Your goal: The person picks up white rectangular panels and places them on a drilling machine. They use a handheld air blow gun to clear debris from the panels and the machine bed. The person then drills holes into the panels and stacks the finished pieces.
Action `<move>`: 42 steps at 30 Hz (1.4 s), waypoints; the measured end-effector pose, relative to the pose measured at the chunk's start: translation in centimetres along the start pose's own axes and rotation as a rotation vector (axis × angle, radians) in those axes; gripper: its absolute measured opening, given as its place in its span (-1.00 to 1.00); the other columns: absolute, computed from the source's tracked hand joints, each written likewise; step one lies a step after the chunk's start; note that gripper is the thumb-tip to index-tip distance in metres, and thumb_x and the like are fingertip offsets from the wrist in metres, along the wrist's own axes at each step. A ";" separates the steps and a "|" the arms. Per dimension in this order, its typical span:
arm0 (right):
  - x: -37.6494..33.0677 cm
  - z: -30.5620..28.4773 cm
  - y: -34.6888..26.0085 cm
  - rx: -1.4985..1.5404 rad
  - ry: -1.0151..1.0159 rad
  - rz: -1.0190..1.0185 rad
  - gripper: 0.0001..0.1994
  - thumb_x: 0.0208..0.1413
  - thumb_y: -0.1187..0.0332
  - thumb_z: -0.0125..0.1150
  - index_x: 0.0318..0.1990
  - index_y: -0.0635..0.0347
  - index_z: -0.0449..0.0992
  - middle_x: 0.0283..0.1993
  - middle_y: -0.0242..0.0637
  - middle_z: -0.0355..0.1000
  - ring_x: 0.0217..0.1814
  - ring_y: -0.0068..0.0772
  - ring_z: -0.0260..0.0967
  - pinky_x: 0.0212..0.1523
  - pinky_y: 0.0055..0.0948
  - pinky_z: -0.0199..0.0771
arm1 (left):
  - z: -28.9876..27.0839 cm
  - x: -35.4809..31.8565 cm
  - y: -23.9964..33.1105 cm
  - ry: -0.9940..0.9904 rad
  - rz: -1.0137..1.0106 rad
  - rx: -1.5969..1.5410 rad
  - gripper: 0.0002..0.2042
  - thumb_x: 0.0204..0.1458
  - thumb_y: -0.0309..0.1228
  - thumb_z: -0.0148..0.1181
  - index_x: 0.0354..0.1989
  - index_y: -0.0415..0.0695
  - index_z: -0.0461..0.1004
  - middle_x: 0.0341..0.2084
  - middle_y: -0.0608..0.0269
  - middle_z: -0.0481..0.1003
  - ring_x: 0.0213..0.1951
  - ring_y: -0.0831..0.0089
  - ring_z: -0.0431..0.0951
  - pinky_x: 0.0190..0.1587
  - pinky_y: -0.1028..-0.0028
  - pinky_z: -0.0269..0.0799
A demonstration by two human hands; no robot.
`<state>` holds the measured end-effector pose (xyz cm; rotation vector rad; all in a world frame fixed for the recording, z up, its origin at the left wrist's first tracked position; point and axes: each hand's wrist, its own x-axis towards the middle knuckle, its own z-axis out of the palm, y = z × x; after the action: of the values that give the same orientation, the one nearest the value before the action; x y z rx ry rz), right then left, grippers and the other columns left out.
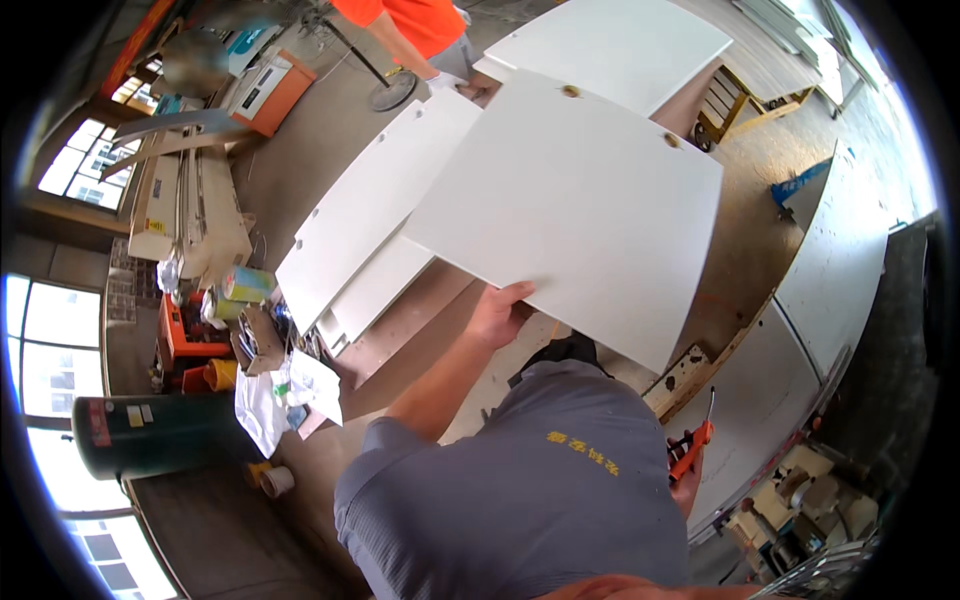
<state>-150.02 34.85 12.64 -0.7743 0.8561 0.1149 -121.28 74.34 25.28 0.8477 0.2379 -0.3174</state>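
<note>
My left hand (502,314) grips the near edge of a white board (580,190), thumb on top and fingers hidden beneath. The board is held tilted above other white panels, and two round brownish holes show near its far and right edges. Low at my right side, my right hand (688,488) is closed round an orange screwdriver (692,450) whose thin metal shaft points up. Left of the board lies a long white panel (375,185) with small notches along its edge, overlapping another white strip (385,285).
A co-worker in an orange shirt (425,25) stands across, one gloved hand by the panels. Another white panel (610,50) lies at the far side. A workbench (745,410) curves along my right. Left are a cluttered tool area, a dark green tank (160,437) and white bags (262,412).
</note>
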 end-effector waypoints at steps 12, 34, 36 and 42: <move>14.1 10.1 -11.8 -0.361 -0.256 0.183 -0.43 0.23 -0.20 -0.17 0.12 0.06 0.30 -0.24 -0.17 0.55 -0.15 -0.28 0.53 -0.62 -0.55 0.29 | -6.4 5.7 4.6 0.220 0.418 -0.059 -0.55 -0.02 -0.58 -0.01 0.13 -0.27 0.28 0.02 0.10 0.40 0.06 0.19 0.45 0.12 0.18 0.42; 37.9 13.3 -36.3 -0.332 -0.117 0.130 -0.38 0.21 -0.16 -0.06 0.22 0.12 0.24 -0.03 -0.02 0.45 -0.10 -0.15 0.47 -0.12 -0.25 0.50 | 13.5 55.2 -2.6 0.302 0.554 -0.514 -0.69 0.03 -0.61 0.13 -0.01 -0.24 0.33 -0.11 0.14 0.43 -0.06 0.32 0.49 0.02 0.25 0.48; 40.3 13.5 -40.9 -0.382 -0.170 0.127 -0.39 0.22 -0.16 -0.07 0.22 0.13 0.24 -0.05 -0.02 0.45 -0.10 -0.15 0.47 -0.08 -0.23 0.48 | 14.1 58.8 -3.2 0.367 0.597 -0.582 -0.74 0.03 -0.61 0.14 -0.08 -0.26 0.35 -0.15 0.14 0.44 -0.10 0.32 0.51 0.03 0.26 0.48; 46.8 19.3 -52.5 -0.495 -0.172 0.130 -0.39 0.22 -0.13 -0.05 0.20 0.19 0.22 -0.09 -0.04 0.45 -0.11 -0.17 0.48 -0.07 -0.23 0.47 | 12.4 65.8 -7.0 0.475 0.467 -0.691 -0.82 0.09 -0.53 0.16 -0.17 -0.28 0.36 -0.20 0.12 0.47 -0.12 0.31 0.52 0.05 0.31 0.49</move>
<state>-86.25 -0.24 16.80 -1.1516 0.7194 0.5168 -61.84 48.71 6.65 0.2589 0.5411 0.4013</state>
